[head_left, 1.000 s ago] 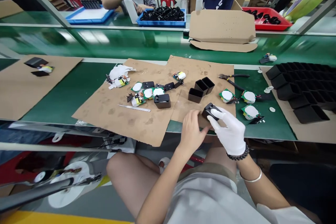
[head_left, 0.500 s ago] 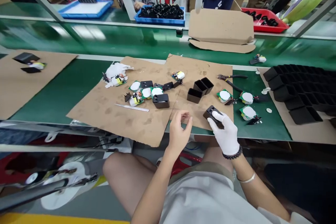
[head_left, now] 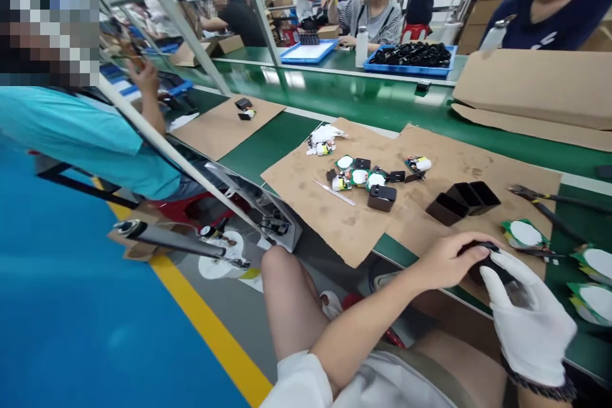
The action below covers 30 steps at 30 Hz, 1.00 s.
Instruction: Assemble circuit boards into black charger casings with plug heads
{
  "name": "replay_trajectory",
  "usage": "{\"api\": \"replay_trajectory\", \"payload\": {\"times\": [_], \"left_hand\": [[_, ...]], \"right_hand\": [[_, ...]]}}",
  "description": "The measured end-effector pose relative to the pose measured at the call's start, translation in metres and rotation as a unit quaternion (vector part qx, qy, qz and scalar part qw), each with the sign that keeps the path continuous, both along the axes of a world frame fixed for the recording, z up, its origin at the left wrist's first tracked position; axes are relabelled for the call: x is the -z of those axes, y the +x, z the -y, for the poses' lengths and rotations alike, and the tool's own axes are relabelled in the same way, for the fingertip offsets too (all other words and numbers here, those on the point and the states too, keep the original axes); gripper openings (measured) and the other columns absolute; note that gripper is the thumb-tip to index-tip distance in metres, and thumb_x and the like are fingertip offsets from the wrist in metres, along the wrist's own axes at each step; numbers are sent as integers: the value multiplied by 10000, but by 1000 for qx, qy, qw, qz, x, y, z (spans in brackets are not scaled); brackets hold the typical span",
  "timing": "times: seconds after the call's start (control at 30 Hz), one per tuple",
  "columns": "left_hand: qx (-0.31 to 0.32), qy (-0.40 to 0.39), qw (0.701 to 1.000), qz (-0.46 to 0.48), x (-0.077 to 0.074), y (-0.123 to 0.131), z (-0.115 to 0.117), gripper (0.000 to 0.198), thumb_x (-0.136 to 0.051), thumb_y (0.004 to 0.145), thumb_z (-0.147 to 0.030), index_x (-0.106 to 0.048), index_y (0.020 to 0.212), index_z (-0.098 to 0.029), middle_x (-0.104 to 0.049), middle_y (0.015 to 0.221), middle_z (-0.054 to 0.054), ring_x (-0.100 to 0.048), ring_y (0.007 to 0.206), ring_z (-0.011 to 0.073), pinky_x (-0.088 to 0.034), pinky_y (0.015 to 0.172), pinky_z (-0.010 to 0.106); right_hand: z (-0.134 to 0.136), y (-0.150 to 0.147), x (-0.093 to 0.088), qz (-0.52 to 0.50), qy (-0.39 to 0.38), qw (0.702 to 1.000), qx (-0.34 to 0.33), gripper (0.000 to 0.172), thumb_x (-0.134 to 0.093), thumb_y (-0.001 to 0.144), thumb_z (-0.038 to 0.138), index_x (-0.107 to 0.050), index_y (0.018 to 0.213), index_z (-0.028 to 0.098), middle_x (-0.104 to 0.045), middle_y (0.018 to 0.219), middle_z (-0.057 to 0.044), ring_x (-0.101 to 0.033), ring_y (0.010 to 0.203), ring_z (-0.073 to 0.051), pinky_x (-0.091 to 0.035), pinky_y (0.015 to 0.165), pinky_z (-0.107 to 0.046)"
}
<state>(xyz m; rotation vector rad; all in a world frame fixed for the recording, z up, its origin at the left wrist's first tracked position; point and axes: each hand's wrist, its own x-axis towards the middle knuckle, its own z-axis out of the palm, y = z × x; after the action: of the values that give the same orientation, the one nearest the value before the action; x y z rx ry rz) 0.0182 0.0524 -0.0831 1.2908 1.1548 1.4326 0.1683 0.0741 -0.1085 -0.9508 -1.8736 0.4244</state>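
A black plastic case is held low over the table's front edge. My bare left hand grips its near left end, fingers curled over the top. On its other side, my white-gloved right hand holds it between thumb and fingers; part of the case is hidden behind them. Beyond the hands stand open, empty black cases on cardboard. Right of them lies a green circuit board with a white round pad, and further behind is a pair of pliers.
Cardboard holds several circuit boards, another black case and tweezers. Beyond runs a green conveyor, with a blue tray of black parts behind it. A co-worker in a turquoise shirt sits at left.
The view has swung left, bringing in the co-worker in turquoise. My left hand, empty and apart before, has come over to the black case and now grips it together with my right hand.
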Motion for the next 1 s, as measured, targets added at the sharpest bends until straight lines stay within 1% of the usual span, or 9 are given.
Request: {"api": "replay_trajectory", "payload": {"times": [0.13,0.27,0.4,0.53,0.67,0.73,0.83,0.9,1.0], "left_hand": [[-66,33,981,-179,0,7,9,358,-394,1044,-263,-622,1305,-174,-722,1300,109,-684,1206,233,-546,1080,370],[-108,46,935,-336,3,10,16,416,-330,1060,-313,-605,1334,-162,-750,1226,128,-717,1104,270,-575,980,414],[-133,47,901,-410,6,7,19,407,-388,1050,-327,-620,1355,-191,-771,1178,116,-714,1086,277,-557,959,428],[-148,55,900,-405,6,2,23,397,-413,1048,-308,-621,1381,-244,-783,1116,93,-702,1097,257,-545,960,407],[-99,53,940,-323,3,-10,23,356,-438,1047,-300,-660,1325,-269,-771,1193,68,-700,1121,236,-538,1010,410],[-55,57,951,-299,2,-17,22,350,-472,1037,-296,-650,1338,-271,-748,1268,68,-693,1164,241,-533,1045,426],[-22,71,947,-312,2,-26,23,388,-526,1016,-288,-608,1395,-293,-747,1262,71,-687,1174,258,-534,1056,461],[-24,83,947,-308,4,-28,27,406,-527,1016,-290,-590,1417,-303,-759,1219,73,-697,1140,256,-547,1032,451],[-67,88,960,-256,7,-29,32,382,-513,1021,-295,-620,1387,-276,-771,1164,84,-718,1078,236,-571,983,396]], "right_hand": [[6,-5,-4,47,-7,997,66,397,-650,943,447,-693,1321,335,-758,1179,-104,-731,1035,-370,-576,937,-572],[6,-6,-4,35,12,999,38,354,-686,925,357,-717,1276,316,-757,1197,-84,-734,1064,-364,-576,998,-548],[-2,-2,-5,20,45,999,-17,236,-712,907,304,-754,1122,218,-771,1165,-80,-757,1026,-274,-606,1009,-443],[-10,4,-20,90,51,992,-74,199,-684,919,327,-741,1047,186,-795,1027,-80,-777,891,-224,-656,860,-352],[-16,5,-34,159,37,980,-117,167,-640,920,283,-724,1028,187,-794,950,-69,-778,820,-213,-661,762,-325],[-16,5,-37,166,39,978,-120,160,-641,917,257,-716,1039,185,-794,957,-70,-781,829,-216,-661,768,-330],[-14,8,-43,169,42,977,-122,155,-653,911,244,-715,1042,189,-797,974,-70,-784,855,-219,-663,788,-333],[-11,12,-49,166,53,976,-131,162,-672,900,230,-719,1054,207,-798,1009,-60,-783,887,-211,-661,810,-320],[-7,16,-52,122,92,985,-85,216,-706,881,209,-718,1096,222,-787,1103,-69,-774,971,-219,-651,882,-333]]}}
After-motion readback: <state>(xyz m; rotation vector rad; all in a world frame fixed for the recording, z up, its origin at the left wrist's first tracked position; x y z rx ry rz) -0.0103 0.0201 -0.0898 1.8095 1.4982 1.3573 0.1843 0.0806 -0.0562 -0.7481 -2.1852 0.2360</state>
